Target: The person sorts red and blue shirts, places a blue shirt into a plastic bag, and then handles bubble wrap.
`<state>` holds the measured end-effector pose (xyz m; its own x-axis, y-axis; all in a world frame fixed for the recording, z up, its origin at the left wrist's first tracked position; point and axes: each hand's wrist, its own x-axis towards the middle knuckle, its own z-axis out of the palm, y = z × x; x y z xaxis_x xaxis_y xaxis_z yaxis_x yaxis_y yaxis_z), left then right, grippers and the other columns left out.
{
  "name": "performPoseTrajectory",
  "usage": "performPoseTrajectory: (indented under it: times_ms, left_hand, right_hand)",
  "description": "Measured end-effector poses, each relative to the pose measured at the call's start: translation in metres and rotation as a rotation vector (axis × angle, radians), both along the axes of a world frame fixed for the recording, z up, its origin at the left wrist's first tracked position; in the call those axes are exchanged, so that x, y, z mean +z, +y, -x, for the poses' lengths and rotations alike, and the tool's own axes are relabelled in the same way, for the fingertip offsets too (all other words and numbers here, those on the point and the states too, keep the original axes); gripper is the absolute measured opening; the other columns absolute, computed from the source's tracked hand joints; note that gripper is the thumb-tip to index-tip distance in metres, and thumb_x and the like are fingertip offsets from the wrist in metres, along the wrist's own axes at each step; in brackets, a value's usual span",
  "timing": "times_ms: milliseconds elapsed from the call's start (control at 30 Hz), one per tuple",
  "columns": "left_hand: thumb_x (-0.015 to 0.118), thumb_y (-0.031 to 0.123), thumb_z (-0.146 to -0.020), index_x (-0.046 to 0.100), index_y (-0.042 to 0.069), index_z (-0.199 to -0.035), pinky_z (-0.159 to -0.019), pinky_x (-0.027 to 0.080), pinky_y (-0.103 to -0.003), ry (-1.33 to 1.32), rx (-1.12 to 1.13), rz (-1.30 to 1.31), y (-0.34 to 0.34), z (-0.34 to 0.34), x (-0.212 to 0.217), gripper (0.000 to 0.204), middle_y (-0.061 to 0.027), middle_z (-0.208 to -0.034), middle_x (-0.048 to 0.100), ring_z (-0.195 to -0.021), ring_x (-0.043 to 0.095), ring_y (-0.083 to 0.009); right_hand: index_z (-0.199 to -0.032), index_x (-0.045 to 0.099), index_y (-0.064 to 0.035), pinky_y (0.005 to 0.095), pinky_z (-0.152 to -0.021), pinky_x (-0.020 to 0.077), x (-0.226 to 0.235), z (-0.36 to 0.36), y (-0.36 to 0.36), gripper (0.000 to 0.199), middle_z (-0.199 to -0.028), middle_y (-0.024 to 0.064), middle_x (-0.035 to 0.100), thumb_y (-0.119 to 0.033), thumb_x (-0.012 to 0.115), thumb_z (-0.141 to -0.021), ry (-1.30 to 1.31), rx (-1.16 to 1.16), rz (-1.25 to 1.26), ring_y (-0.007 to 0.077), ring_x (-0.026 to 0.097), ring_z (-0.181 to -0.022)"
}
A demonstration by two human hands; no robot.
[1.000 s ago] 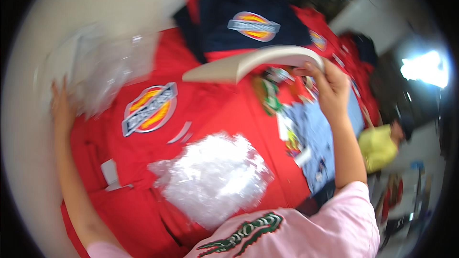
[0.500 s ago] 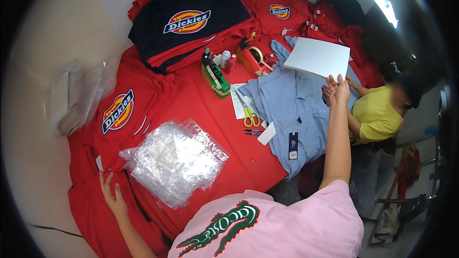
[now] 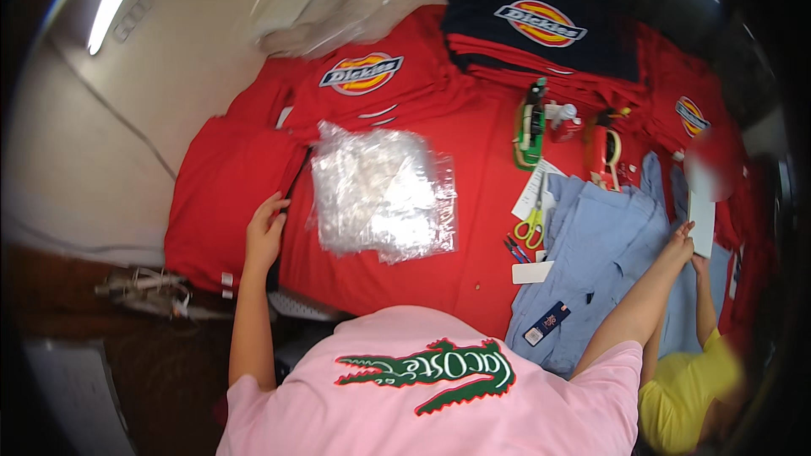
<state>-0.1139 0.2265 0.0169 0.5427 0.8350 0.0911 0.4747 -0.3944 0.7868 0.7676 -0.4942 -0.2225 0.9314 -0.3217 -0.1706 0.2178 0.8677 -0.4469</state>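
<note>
My right hand reaches out to the right and grips the lower end of a white board, which is tilted so that it looks narrow. Just below it, another person's hand is close to the same board. My left hand is at the edge of a red garment, thumb and fingers slightly apart, with nothing visible held in it. To its right, a pile of clear plastic bags lies on the red cloth of the table. Beneath my right forearm are light blue garments with a dark hang tag.
Yellow-handled scissors, a green tape dispenser and a red tape dispenser stand mid-right. Folded navy and red shirts are stacked behind. A person in yellow is at the lower right. More plastic packaging sits by the wall.
The view has turned left, so the table's things appear farther right. The white board has tilted from broad face to narrow. My left hand's fingers, spread before, are now closer together by the red garment.
</note>
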Motion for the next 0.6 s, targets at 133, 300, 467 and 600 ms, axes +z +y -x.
performPoseTrajectory:
  times_ms: [133, 300, 467, 600]
  left_hand:
    - [0.064, 0.002, -0.097, 0.071, 0.003, -0.127, -0.112, 0.044, -0.034, -0.011, 0.035, 0.191, -0.019, -0.007, -0.048, 0.031, -0.0152, -0.147, 0.061, -0.133, 0.059, -0.0229]
    - [0.068, 0.006, -0.098, 0.063, -0.002, -0.136, -0.115, 0.042, -0.034, -0.143, 0.025, 0.443, -0.027, -0.017, -0.111, 0.039, -0.0142, -0.143, 0.064, -0.135, 0.057, -0.0233]
    - [0.079, 0.025, -0.092, 0.052, 0.0, -0.15, -0.117, 0.041, -0.037, 0.066, 0.225, 0.168, -0.028, -0.028, -0.097, 0.069, -0.0189, -0.15, 0.057, -0.14, 0.052, -0.0265]
    - [0.085, 0.047, -0.084, 0.032, 0.006, -0.165, -0.127, 0.025, -0.048, 0.181, 0.28, 0.052, -0.001, -0.072, -0.13, 0.105, -0.0286, -0.169, 0.026, -0.158, 0.025, -0.0402]
  right_hand:
    - [-0.154, 0.027, 0.0099, 0.0643, -0.105, 0.0548, -0.027, -0.023, 0.007, 0.048, -0.137, 0.0348, 0.053, -0.001, 0.026, -0.107, 0.162, 0.001, -0.03, 0.0513, 0.063, -0.122]
    - [-0.141, 0.047, 0.0099, 0.0548, -0.099, 0.059, 0.048, -0.005, 0.004, 0.044, -0.133, 0.0282, 0.058, 0.005, 0.052, -0.098, 0.228, -0.222, 0.787, 0.0445, 0.068, -0.112]
    - [-0.129, 0.061, 0.0016, 0.033, -0.086, 0.055, 0.159, 0.232, 0.229, 0.032, -0.121, 0.0102, 0.068, -0.003, 0.067, -0.097, -0.138, -0.315, 0.935, 0.0206, 0.067, -0.103]
    - [-0.121, 0.07, -0.0062, 0.0283, -0.088, 0.0519, 0.152, 0.413, 0.367, 0.023, -0.115, 0.0049, 0.07, -0.008, 0.068, -0.099, -0.314, 0.594, 1.089, 0.015, 0.066, -0.102]
